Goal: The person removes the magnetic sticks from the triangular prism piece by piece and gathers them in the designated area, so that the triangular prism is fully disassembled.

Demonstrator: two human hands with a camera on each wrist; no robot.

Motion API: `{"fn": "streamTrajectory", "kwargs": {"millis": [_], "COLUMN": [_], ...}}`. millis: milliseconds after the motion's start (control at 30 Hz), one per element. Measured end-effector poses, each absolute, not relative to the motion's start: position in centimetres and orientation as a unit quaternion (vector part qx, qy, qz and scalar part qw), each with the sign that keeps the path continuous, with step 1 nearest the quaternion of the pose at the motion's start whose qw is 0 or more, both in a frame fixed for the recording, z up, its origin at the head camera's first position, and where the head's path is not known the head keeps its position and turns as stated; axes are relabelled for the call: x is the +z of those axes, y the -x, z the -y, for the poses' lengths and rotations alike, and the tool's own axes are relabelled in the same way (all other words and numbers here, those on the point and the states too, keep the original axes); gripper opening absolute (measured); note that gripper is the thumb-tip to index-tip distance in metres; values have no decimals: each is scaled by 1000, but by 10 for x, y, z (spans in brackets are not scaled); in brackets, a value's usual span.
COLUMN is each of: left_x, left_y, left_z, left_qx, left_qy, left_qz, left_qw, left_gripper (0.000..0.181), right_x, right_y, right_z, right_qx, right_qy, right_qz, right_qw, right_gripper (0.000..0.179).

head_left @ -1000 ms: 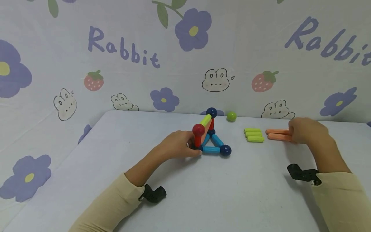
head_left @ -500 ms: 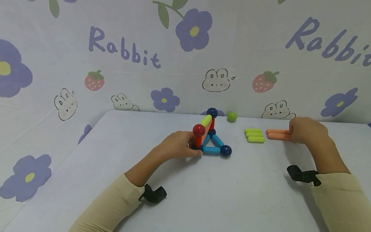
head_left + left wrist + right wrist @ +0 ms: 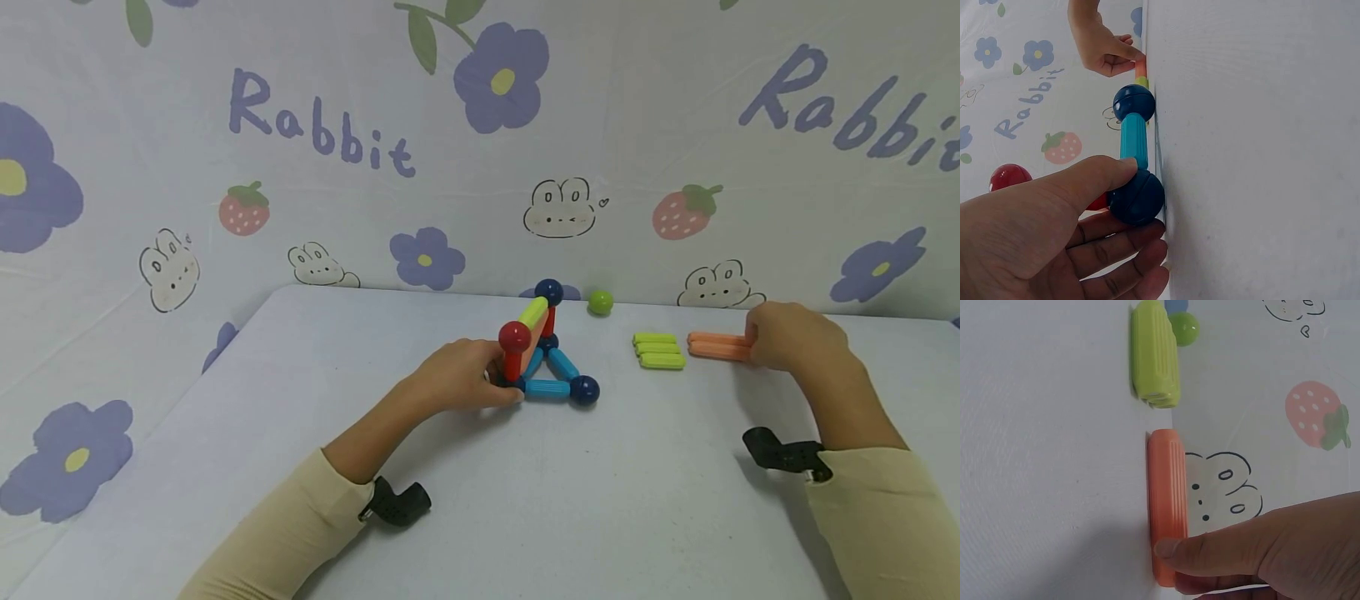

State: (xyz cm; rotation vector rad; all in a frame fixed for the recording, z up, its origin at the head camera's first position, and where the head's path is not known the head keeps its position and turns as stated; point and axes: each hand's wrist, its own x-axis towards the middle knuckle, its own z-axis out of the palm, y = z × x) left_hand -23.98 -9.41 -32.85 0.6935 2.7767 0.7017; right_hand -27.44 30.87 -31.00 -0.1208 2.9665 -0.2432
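Note:
A toy frame of balls and rods stands mid-table, with blue rods [image 3: 547, 388] forming a triangle at its base. Two red uprights and a lime rod [image 3: 533, 312] rise along its left side, topped by a red ball [image 3: 514, 337] and a dark blue ball [image 3: 549, 292]. My left hand [image 3: 457, 375] grips the base's near-left dark blue ball [image 3: 1138, 199] between thumb and fingers. To the right, my right hand [image 3: 798, 337] pinches the right end of two orange rods [image 3: 716, 346] lying side by side. Its thumb presses the nearer rod in the right wrist view.
Three lime rods [image 3: 657, 351] lie in a row between the frame and the orange rods. A green ball [image 3: 600, 302] sits at the white table's back edge, by the printed cloth backdrop [image 3: 465, 183]. Each wrist carries a black camera mount [image 3: 401, 502].
The two orange rods have come together, closing the narrow gap between them, under my right hand. My left hand and the frame stay where they were.

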Motion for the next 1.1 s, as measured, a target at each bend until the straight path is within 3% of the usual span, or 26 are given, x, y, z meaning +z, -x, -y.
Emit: {"fn": "streamTrajectory", "kwargs": {"millis": [333, 467, 633, 833, 967, 1100], "left_x": [-329, -330, -330, -329, -330, -331], "left_y": [240, 241, 242, 241, 242, 243], "left_z": [94, 94, 94, 95, 95, 95], "left_qx": [237, 235, 235, 241, 241, 238], "left_qy": [-235, -235, -235, -234, -233, -234], "left_qz": [-938, -938, -938, -937, -937, -938], "left_qw": [98, 95, 96, 97, 95, 94], "left_gripper": [37, 38, 38, 39, 40, 39], "right_x": [-305, -297, -287, -286, -288, -291], "right_y": [275, 271, 256, 237, 230, 229], "right_z": [-293, -269, -221, -170, -155, -152], "right_qx": [-88, -96, -134, -152, -139, -136], "right_qy": [64, 111, 179, 277, 310, 324], "right_qz": [-992, -989, -974, -944, -939, -935], "right_qw": [60, 24, -42, -98, -58, 48], "right_gripper": [31, 35, 26, 43, 34, 13]}}
